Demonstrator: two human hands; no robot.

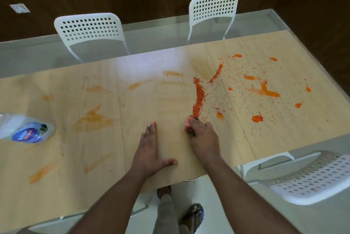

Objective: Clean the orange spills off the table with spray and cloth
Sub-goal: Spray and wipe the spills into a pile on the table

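Note:
A light wooden table [170, 139] carries orange spills. A ridge of orange grains [198, 97] runs across its middle, with scattered grains and wet orange blobs [265, 91] to the right and faint orange smears [94, 118] to the left. My right hand [203, 137] grips a bunched pinkish cloth [188, 126] at the near end of the grain ridge. My left hand [151, 146] lies flat on the table with straight fingers, just left of the right hand. A spray bottle [28, 129] with a blue label lies on its side at the table's left edge.
Two white perforated chairs [91, 29] [214, 8] stand along the far side. A third white chair [310, 177] sits at the near right. My feet in sandals [193, 214] show below the table's near edge. A dark wooden wall stands behind.

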